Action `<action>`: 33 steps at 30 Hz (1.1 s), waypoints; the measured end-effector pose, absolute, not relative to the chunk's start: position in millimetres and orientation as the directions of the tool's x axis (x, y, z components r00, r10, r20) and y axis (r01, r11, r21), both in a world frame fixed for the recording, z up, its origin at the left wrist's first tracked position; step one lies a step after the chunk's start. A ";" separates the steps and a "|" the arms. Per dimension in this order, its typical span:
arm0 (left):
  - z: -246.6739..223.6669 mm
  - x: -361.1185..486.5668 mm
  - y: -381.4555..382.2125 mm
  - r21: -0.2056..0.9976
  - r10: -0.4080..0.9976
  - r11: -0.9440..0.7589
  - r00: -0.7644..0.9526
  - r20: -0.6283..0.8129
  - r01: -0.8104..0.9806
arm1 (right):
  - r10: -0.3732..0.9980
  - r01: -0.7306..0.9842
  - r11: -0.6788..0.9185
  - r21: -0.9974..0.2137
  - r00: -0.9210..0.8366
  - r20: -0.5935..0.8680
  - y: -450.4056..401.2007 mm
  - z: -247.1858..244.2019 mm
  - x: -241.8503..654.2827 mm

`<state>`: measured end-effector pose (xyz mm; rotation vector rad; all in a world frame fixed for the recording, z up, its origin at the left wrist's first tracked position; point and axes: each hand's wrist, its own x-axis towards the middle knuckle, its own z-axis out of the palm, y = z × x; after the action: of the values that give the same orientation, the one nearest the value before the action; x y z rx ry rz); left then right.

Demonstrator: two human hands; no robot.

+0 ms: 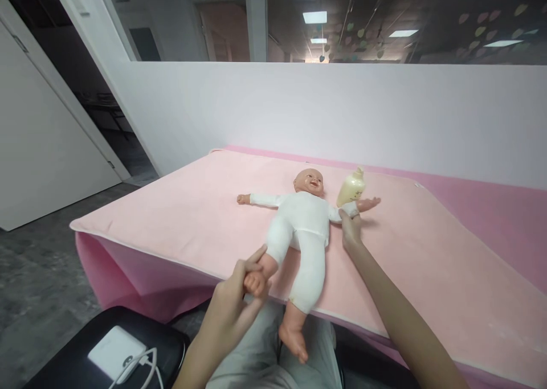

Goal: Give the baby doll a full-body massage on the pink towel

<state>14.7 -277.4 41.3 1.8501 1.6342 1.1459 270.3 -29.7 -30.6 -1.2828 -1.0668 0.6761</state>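
A baby doll (310, 215) with a white cloth body lies on its back on a pink mat (183, 207), its head toward the wall and its lower legs over the front edge. My left hand (239, 295) is wrapped round the doll's lower leg at the left, near the foot. With my right hand (351, 226) I grip the white sleeve of the doll's arm at the right, which is stretched outward. Just behind that arm is a pale yellow bottle (351, 187), its lower part partly hidden. The doll's other arm reaches out to the left.
Pink cloth (128, 269) hangs below the mat's front left edge. A black stool (94, 326) at lower left carries a white power bank (117, 352) with a cable. Behind the table is a white wall (299, 110) with windows; a door (51, 132) stands at the left.
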 end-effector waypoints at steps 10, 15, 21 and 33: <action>33.9 40.6 -179.9 0.736 0.944 -0.252 -0.008 0.330 0.629 | 0.819 0.753 0.435 -0.493 -0.103 0.565 -55.8 -11.5 250.2; 20.0 42.1 -213.6 0.732 0.936 -0.255 -0.028 0.350 0.632 | 0.837 0.699 0.422 -0.578 -0.054 0.545 -48.2 -15.9 257.3; -7.0 33.9 -299.9 0.742 0.966 -0.127 -0.086 0.242 0.658 | 0.883 0.585 0.360 -0.727 0.036 0.467 -47.2 -13.1 257.5; 30.1 22.9 -197.4 0.599 0.882 -0.125 -0.188 0.432 0.791 | 0.859 0.710 0.369 -0.600 -0.015 0.512 -47.0 -16.4 258.4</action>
<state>22.9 -197.4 30.1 1.9246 1.9982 1.2108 258.4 -47.0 -16.4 -1.3844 -1.7640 0.2162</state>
